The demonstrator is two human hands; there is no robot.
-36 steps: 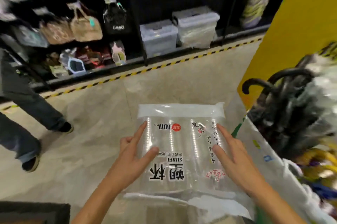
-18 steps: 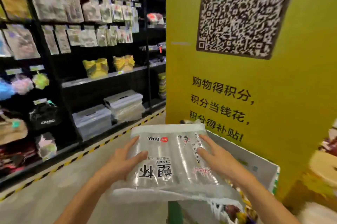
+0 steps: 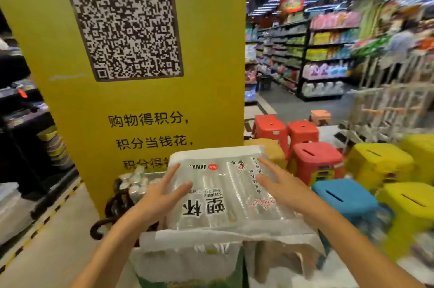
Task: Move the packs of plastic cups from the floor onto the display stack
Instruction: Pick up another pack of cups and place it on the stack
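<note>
**Bringing one cup pack over the display stack**

Head view.

- Item: pack of plastic cups, in clear wrap with black lettering. It lies flat and level directly above the display stack, whose topmost wrapped packs show along the bottom edge of the frame. Whether it already rests on them cannot be told.
- Left hand: fingers straight and spread, pressed against the pack's left edge, with thumb and forefinger lying on its top face.
- Right hand: likewise spread and flat, on the right edge. The pack is carried squeezed between the two hands, with no fingers curled round it.
- Change: a second ago this pack hung over bare floor with aisle shelving behind. Half a second ago it was higher, in front of the yellow pillar. Now the stack sits beneath it, and plastic stools have come into sight to the right. The two-handed hold matches throughout.
- Meaning: by judgement, the carry is nearly done. What remains is lowering the pack, squaring it on the top pack and letting go. The slick wrap may slide if the pack is set down askew.
- Further packs on the floor: none in view.
</note>
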